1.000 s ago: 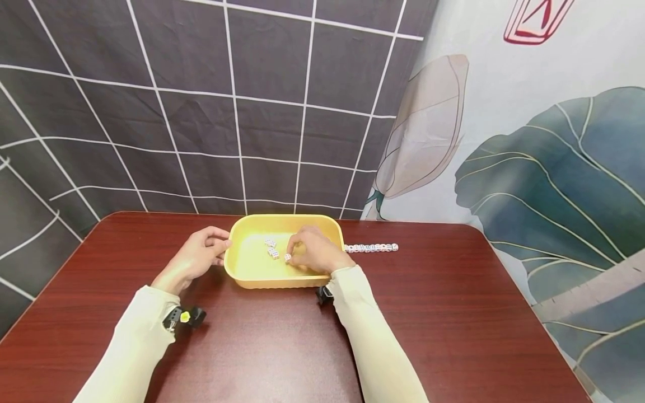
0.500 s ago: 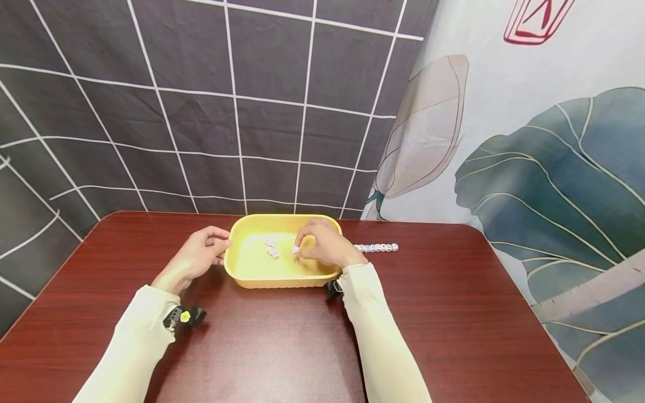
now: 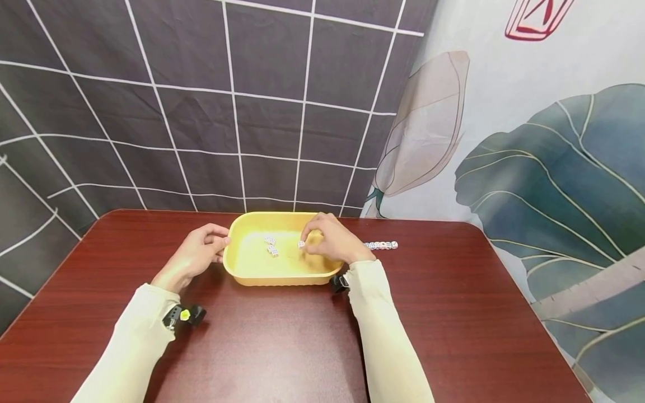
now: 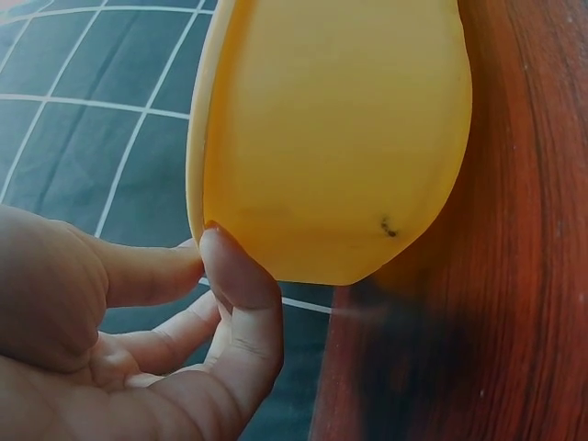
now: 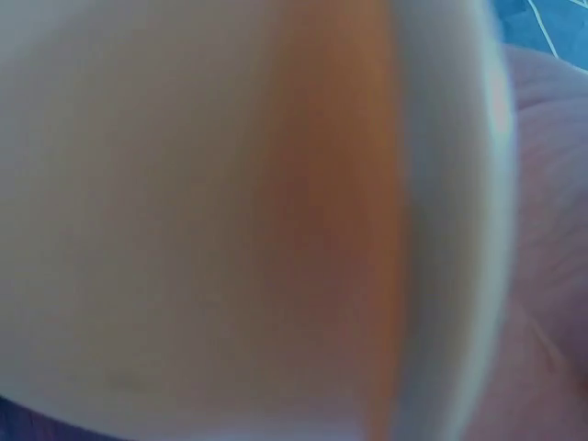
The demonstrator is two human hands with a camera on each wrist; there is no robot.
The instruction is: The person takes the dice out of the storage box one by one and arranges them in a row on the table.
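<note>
A yellow plastic tray [image 3: 282, 275] stands on the table, several white dice [image 3: 272, 251] lying on its floor left of centre. My left hand [image 3: 194, 254] pinches the tray's left rim; in the left wrist view, thumb and finger [image 4: 243, 276] meet at the tray's end wall [image 4: 322, 257]. Over the tray's right half, my right hand [image 3: 332, 240] pinches one die [image 3: 301, 244] between thumb and fingertips. Blurred tray wall [image 5: 184, 220] fills most of the right wrist view, and only the edge of the right hand [image 5: 551, 239] shows there.
A straight row of dice [image 3: 383, 245] lies on the reddish-brown table [image 3: 453, 313] right of the tray, its near end hidden behind my right hand. A dark gridded cloth [image 3: 191, 112] and a leaf-patterned cloth [image 3: 544, 184] hang behind the table.
My right hand has moved right and slightly away within the tray, carrying the pinched die and covering more of the row. My left hand keeps its place on the rim.
</note>
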